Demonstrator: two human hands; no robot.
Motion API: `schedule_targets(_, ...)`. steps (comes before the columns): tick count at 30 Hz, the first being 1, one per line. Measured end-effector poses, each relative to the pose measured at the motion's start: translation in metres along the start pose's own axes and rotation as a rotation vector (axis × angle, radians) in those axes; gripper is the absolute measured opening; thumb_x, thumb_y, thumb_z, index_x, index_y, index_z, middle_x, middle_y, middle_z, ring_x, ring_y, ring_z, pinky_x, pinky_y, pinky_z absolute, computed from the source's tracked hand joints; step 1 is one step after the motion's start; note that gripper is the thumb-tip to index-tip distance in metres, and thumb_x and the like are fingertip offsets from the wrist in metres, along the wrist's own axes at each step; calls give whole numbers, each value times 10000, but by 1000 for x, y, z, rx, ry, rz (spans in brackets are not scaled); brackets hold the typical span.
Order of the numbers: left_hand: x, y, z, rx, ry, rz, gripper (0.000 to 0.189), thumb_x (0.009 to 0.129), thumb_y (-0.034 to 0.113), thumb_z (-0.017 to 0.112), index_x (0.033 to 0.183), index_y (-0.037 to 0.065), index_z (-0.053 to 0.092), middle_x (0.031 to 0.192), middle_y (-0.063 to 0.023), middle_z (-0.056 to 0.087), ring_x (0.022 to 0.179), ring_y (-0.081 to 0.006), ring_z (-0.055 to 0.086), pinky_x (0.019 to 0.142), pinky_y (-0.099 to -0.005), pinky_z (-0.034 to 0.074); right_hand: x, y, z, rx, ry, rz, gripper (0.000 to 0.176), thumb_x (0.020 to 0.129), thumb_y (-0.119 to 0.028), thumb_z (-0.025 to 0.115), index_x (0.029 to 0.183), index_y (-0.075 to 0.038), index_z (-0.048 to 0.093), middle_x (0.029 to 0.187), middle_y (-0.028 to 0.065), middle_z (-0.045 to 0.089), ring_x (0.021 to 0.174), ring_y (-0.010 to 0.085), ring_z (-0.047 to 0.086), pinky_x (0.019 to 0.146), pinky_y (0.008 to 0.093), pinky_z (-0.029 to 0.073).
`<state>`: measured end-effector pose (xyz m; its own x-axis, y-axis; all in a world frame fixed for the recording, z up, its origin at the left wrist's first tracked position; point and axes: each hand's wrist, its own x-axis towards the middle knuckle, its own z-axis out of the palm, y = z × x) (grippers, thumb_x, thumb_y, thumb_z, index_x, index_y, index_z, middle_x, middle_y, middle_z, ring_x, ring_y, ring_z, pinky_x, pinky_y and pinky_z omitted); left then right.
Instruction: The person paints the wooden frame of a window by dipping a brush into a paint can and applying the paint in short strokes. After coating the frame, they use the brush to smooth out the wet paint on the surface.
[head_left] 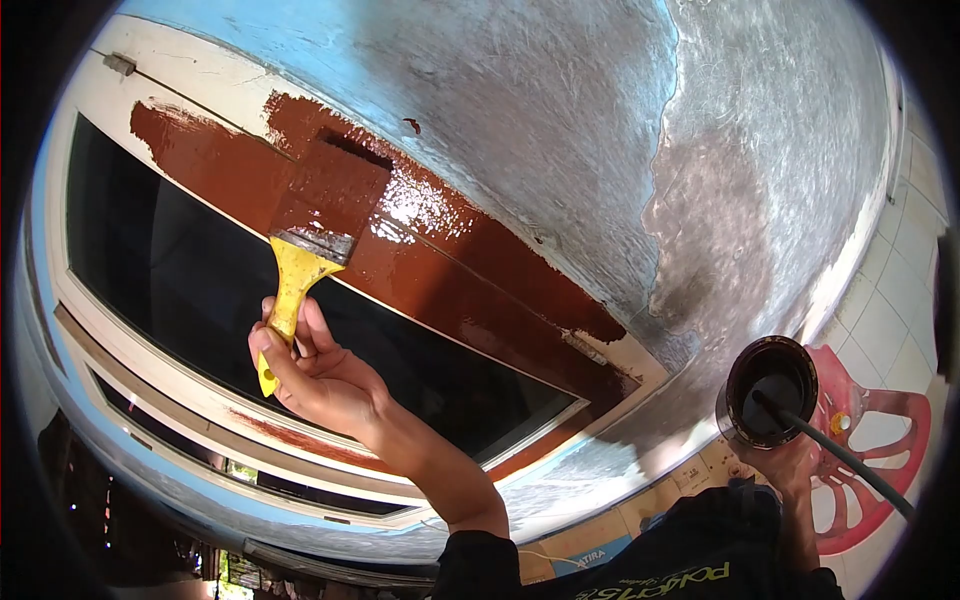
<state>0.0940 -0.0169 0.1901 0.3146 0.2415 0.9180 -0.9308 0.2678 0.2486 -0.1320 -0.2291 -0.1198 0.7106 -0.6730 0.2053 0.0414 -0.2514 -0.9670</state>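
My left hand (pixel 325 375) is closed around the yellow handle of a wide paintbrush (pixel 300 265). The brush's bristles are coated in brown paint and lie against the wooden window frame (pixel 230 165), where wet brown paint shines beside them. Cream-coloured wood shows at the frame's upper left and lower right ends. On the right, my right hand (pixel 785 460) grips a paint can (pixel 735 395) from below and the side, its fingers partly hidden by it. Dark paint is inside, and a long thin greenish stick (pixel 850 465) leans out over the rim.
Dark window glass (pixel 200 240) runs along the frame's lower side. A grey and blue wall (pixel 560 130) adjoins its other side. Below the can stands a red plastic chair (pixel 900 420) on a tiled floor (pixel 885 290). A metal hinge (pixel 120 63) sits at the frame's upper left.
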Motion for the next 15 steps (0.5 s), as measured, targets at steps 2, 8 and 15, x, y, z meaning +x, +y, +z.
schedule_targets(2,1,-1,2,-7,-7,4,294,908,193,525,1050,-64,535,1054,-180,594,931,-224,628,790,-260,558,-1,1,-2,0,10,-11,649,526,-163,821,1095,-33,538,1024,112,609,886,214,612,755,320,517)
schedule_targets(8,4,-4,8,24,-50,39,300,915,193,513,1057,-71,515,1077,-189,580,937,-236,624,811,-275,552,-1,2,1,-16,58,-77,640,528,-162,820,1090,-34,542,1026,112,609,883,213,613,752,320,519)
schedule_targets(15,7,-4,-1,16,-50,67,314,932,203,480,1072,-78,490,1087,-180,568,981,-244,600,856,-298,536,1,8,2,15,66,-44,644,527,-164,820,1092,-31,540,1020,106,610,874,211,614,748,319,522)
